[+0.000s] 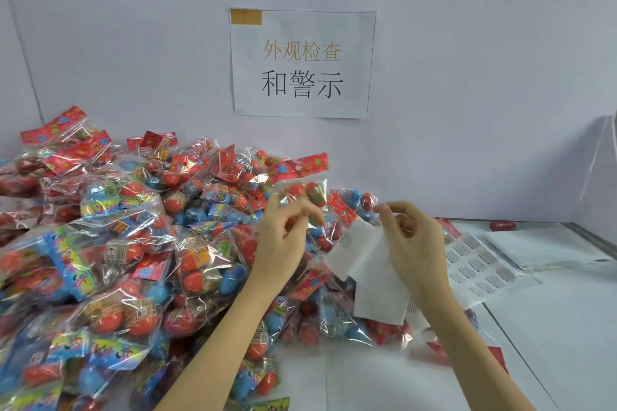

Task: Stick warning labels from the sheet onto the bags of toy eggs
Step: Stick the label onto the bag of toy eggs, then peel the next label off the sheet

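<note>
Left hand (283,237): raised above the pile of bags (110,243), fingers curled, fingertips pinching the clear film of one bag of toy eggs (302,177). The held bag is lifted off the pile at the 12 o'clock side of the hand; its red printed header card points toward 1 o'clock and red eggs show through the film.

Right hand (414,243): at 3 o'clock from the left hand, well apart from it. Thumb and forefinger are closed together at the top of the hand. A white strip of paper (374,274) hangs in front of the palm side, from 10 o'clock down to 7 o'clock of the hand. Whether the pinch holds a peeled label, the strip, or both cannot be determined.

Label sheet (480,267): lying flat on the white table (551,327) at 3 o'clock from the right hand, partly hidden behind the wrist. Rows of small printed labels are visible; several positions look bare.

Pile of bags: occupies the table from 7 o'clock to 11 o'clock of the view and reaches the white back wall. The bags are clear film with red or blue headers and hold red and blue eggs.

Paper sign (302,63): fixed to the wall at 12 o'clock, printed with Chinese characters.

Single red object (502,226): on the table at 2 o'clock from the right hand, near the wall
</note>
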`<state>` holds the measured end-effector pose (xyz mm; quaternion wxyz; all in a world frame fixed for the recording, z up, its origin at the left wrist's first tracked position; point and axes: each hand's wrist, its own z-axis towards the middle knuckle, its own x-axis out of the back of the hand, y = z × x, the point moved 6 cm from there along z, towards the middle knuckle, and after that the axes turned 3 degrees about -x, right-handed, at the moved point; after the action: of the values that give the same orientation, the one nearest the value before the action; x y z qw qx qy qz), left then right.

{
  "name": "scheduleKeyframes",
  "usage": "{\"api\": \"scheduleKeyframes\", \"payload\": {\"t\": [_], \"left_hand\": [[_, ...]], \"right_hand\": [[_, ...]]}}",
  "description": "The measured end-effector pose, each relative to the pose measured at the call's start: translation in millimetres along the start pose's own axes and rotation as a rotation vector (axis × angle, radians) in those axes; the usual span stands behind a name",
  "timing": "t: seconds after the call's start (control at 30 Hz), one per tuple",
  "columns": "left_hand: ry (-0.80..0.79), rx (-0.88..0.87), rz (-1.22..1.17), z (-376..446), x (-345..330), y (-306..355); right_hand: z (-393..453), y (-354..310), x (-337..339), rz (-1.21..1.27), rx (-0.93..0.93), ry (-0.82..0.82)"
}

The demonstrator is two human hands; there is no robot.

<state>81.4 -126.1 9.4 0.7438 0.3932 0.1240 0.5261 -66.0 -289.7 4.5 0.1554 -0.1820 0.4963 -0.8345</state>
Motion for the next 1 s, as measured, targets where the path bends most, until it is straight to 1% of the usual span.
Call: {"api": "scheduleKeyframes", "payload": {"t": [0.03,0.1,0.17,0.23,0.3,0.37,0.4,0.43,0.47,0.53,0.6,0.67,0.73,0.83,0.9,1.0], "left_hand": [[-0.047,0.009,-0.040,-1.5,-3.9,3.5],[-0.174,-0.036,-0.087,-6.1,-12.4,14.0],[-0.305,-0.096,-0.022,-11.1,-23.0,16.8],[-0.437,-0.073,0.056,-17.6,-33.7,10.5],[-0.508,-0.049,0.090,-21.7,-40.7,2.8],[-0.490,-0.007,0.087,-18.7,-40.3,-3.9],[-0.453,0.026,0.080,-15.2,-36.5,-6.3],[-0.401,0.049,0.066,-11.1,-31.7,-7.4],[-0.346,0.064,0.042,-7.8,-27.5,-8.4],[-0.269,0.138,0.001,-3.6,-20.8,-12.9],[-0.207,0.223,-0.033,-2.3,-16.6,-17.3],[-0.139,0.279,-0.072,-2.4,-14.8,-23.4],[-0.093,0.304,-0.080,-1.9,-13.4,-26.9],[-0.054,0.293,-0.076,-0.8,-9.0,-24.2],[-0.077,0.275,-0.090,-0.7,-7.1,-19.1],[-0.175,0.221,-0.055,-2.3,-14.3,-14.1]], "right_hand": [[0.3,1.5,1.0,-0.017,-0.011,0.015],[0.1,3.3,1.0,-0.036,-0.033,0.014],[-0.8,5.1,0.2,0.012,-0.080,0.012],[-1.6,9.1,-0.5,0.082,-0.153,0.024],[-1.3,13.4,-1.8,0.173,-0.241,0.022],[0.1,14.9,-6.0,0.391,-0.327,-0.043],[0.9,14.2,-7.4,0.515,-0.356,-0.084],[1.9,13.1,-7.0,0.587,-0.360,-0.118],[2.7,11.3,-5.8,0.592,-0.343,-0.147],[3.1,8.0,-4.6,0.472,-0.277,-0.216],[-0.3,4.4,-8.9,0.322,-0.214,-0.332],[-4.9,0.7,-14.8,0.267,-0.173,-0.415],[-6.6,-3.5,-16.0,0.242,-0.124,-0.377],[-5.8,-6.8,-13.7,0.185,-0.054,-0.232],[-5.8,-7.5,-12.1,0.182,-0.027,-0.168],[-6.6,-8.8,-8.8,0.177,0.013,-0.110]]}}
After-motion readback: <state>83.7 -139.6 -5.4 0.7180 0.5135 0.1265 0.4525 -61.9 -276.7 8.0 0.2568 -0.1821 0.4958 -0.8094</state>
